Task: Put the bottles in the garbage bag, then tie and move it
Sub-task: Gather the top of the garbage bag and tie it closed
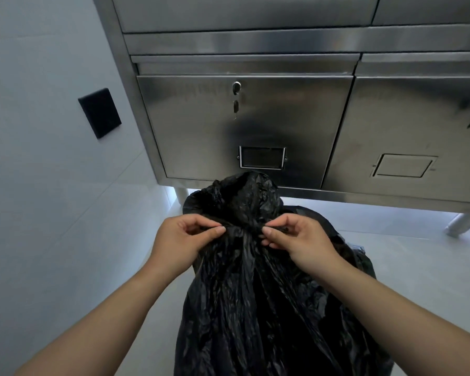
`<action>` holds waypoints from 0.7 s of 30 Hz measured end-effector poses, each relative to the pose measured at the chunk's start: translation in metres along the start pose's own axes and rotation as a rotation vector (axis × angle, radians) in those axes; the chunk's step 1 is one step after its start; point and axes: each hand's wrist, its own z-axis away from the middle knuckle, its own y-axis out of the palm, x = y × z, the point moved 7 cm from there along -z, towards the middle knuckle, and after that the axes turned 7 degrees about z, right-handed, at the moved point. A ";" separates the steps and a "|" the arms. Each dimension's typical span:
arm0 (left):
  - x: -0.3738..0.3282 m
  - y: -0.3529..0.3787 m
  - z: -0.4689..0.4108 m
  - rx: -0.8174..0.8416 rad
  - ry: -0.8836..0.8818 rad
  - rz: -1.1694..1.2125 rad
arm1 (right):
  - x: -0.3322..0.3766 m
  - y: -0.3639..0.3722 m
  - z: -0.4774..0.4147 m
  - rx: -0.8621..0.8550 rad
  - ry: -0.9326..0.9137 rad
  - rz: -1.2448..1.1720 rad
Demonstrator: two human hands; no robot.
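Observation:
A black garbage bag [255,294] stands in front of me, full and bunched to a narrow neck near its top. Loose crumpled plastic flares above that neck. My left hand [179,240] pinches the gathered plastic on the left side of the neck between thumb and fingers. My right hand [299,237] pinches it on the right side in the same way. Both hands sit level with each other, a short gap apart, and the neck runs between them. No bottles show; the bag's contents are hidden.
A stainless steel cabinet [255,118] with locked doors stands right behind the bag on metal legs [461,223]. A pale wall with a black plate [99,112] runs along the left. Light floor lies to the right of the bag.

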 end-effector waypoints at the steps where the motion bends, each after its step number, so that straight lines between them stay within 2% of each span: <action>1: 0.003 -0.001 0.001 0.019 -0.006 -0.020 | -0.006 -0.006 0.005 -0.022 0.002 -0.012; 6: 0.032 -0.033 0.019 -0.044 -0.110 -0.132 | -0.042 -0.043 0.031 -0.118 0.063 0.030; 10: 0.030 -0.045 0.015 -0.032 -0.149 -0.124 | -0.036 -0.062 0.034 -0.112 0.066 0.046; 13: 0.017 -0.025 0.012 0.043 -0.105 -0.047 | -0.009 -0.054 0.030 -0.033 -0.049 0.222; 16: 0.012 0.007 0.014 0.096 -0.104 0.132 | 0.018 -0.031 0.023 0.084 -0.137 0.431; 18: 0.006 0.018 0.010 0.077 -0.090 0.180 | 0.031 -0.012 0.009 0.122 -0.161 0.457; 21: -0.006 0.018 0.001 -0.016 0.048 0.061 | 0.039 0.006 -0.011 0.037 -0.134 0.334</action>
